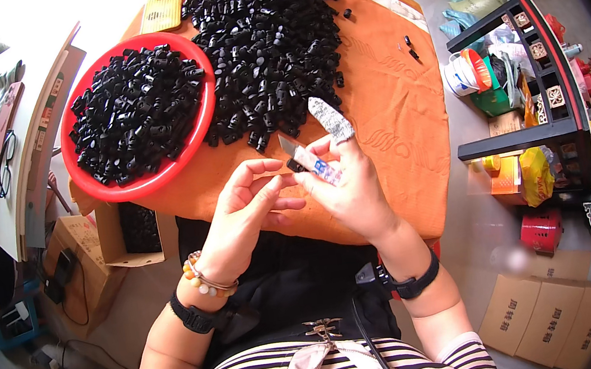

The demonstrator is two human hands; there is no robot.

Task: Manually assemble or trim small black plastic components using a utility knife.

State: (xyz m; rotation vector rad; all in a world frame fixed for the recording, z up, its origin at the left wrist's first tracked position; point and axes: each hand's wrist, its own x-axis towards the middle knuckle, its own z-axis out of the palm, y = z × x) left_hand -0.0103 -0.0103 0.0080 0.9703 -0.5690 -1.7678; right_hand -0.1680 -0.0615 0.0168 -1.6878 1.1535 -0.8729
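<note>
My left hand (241,199) is bent with its fingers apart, the thumb crossing near the middle finger, and I see nothing held in it. Facing it, my right hand (352,188) grips a small knife (321,169), its handle wrapped in white and blue and its blade pointing up and away. Grey knitted finger cover (330,120) sits on the right index finger. At the right thumb tip is a small black part (295,165), close to the left fingertips. Beyond the hands lies a large heap of small black parts (266,46) on the orange-covered table (405,140).
A red round basin (211,98) full of black parts stands at the table's left. Behind it is a yellow box-shaped item (162,8). A cardboard box (112,238) with black parts is below left. On the right are a black shelf (521,143) and flattened cartons (544,312).
</note>
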